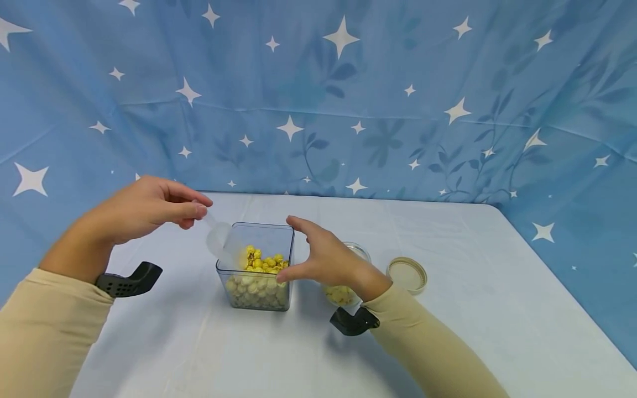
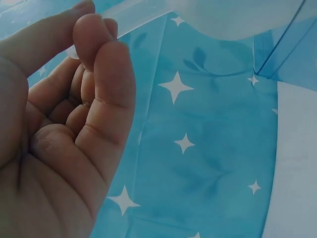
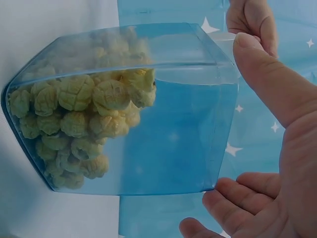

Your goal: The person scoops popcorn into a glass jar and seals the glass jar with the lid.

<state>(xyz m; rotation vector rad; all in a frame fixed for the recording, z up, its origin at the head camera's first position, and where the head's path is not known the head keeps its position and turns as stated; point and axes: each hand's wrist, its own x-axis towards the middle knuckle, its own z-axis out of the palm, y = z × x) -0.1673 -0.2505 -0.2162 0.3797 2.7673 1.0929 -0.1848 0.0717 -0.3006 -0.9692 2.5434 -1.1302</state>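
- My left hand is at the left, above the tabletop, grasping a thin handle between thumb and fingertips.
- That handle belongs to a scoop, whitish and cloudy, see-through enough to blur what lies behind; its bowl slants down to the right, over the left side of the box.
- The box stands upright near the middle, square-cornered, clear with a bluish tint and a darker rim.
- Inside it sits popcorn, round and knobbly, bright yellow on top, paler through the near wall, filling the lower part.
- My right hand is spread about the box's right rim, fingers fairly straight; I cannot tell how firmly they touch.
- Partly behind my right hand, a clear jar holds pale pieces.
- Farther right lies a round beige lid.
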